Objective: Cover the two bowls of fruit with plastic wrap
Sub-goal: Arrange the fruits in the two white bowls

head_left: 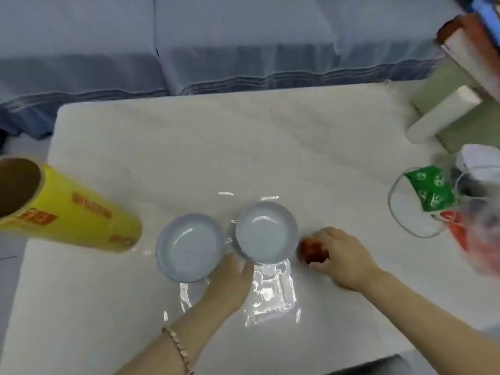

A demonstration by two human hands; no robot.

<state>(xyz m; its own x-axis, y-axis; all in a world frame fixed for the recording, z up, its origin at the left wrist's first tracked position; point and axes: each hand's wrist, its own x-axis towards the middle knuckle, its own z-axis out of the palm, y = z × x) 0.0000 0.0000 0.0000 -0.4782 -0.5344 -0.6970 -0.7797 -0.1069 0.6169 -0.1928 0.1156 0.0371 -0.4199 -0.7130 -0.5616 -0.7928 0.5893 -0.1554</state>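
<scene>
From the head view, you see two pale blue bowls side by side on the white table: the left bowl and the right bowl. They almost touch. Both look empty, so I think the fruit has to go in first. Your right hand is curled round a red fruit. The fruit sits on the table just to the right of the right bowl, so that bowl is the near one for it, and you only need a short move to the left. Your left hand lies at the near side, between the bowls, by the rim of the left bowl. Its fingers look flat and loose, and it holds nothing. A shiny sheet of plastic wrap lies flat on the table beside that hand. The yellow roll lies far to the left, with its long side pointing at the bowls. Your left hand is nearer to it.
</scene>
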